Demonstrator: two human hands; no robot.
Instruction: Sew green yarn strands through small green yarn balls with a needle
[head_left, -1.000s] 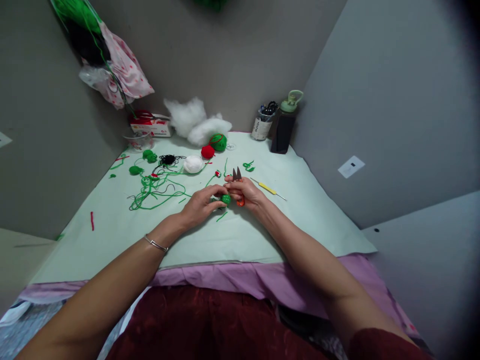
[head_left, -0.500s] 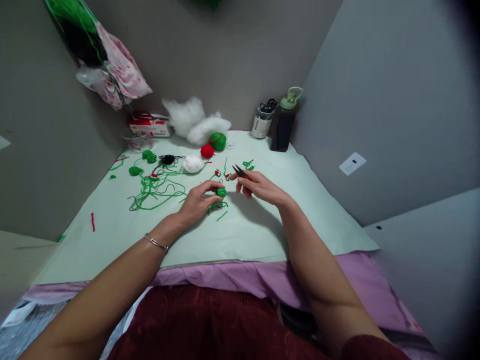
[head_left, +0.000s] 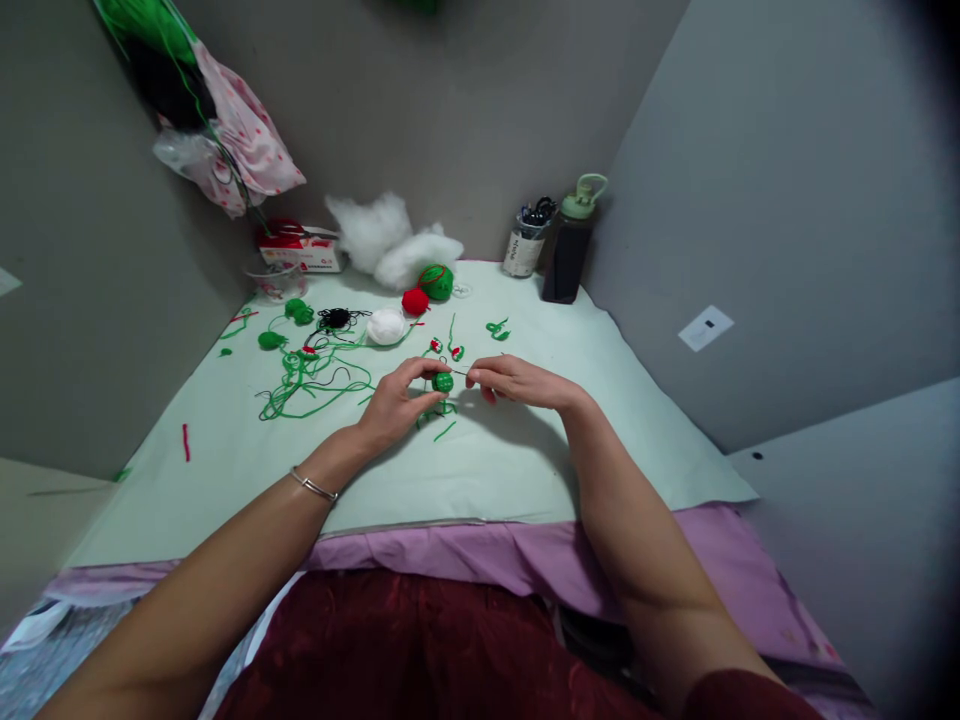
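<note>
Between the thumb and fingers of my left hand (head_left: 399, 402) is a small green crocheted ball (head_left: 443, 382). My right hand (head_left: 511, 380) is just to its right, thumb and fingertips pinched on a thin dark strand (head_left: 460, 372) that runs toward the top of the ball. Whether the strand is thread or a needle is too small to tell. Behind the ball lie two little red, white and green pieces (head_left: 457, 353). Green yarn scraps (head_left: 445, 431) are on the cloth in front of it.
The pale cloth (head_left: 480, 480) also bears tangled green yarn (head_left: 307, 400), black yarn (head_left: 335, 318), a white ball (head_left: 386, 327), red yarn (head_left: 415, 301), green yarn (head_left: 436, 283) and white stuffing (head_left: 375, 235). A dark bottle (head_left: 566, 250) and a pen cup (head_left: 523, 250) stand at the back.
The small dark-bladed scissors that were in my right hand no longer show. That hand has lowered slightly and its fingertips now pinch the dark strand. My left hand keeps hold of the ball.
</note>
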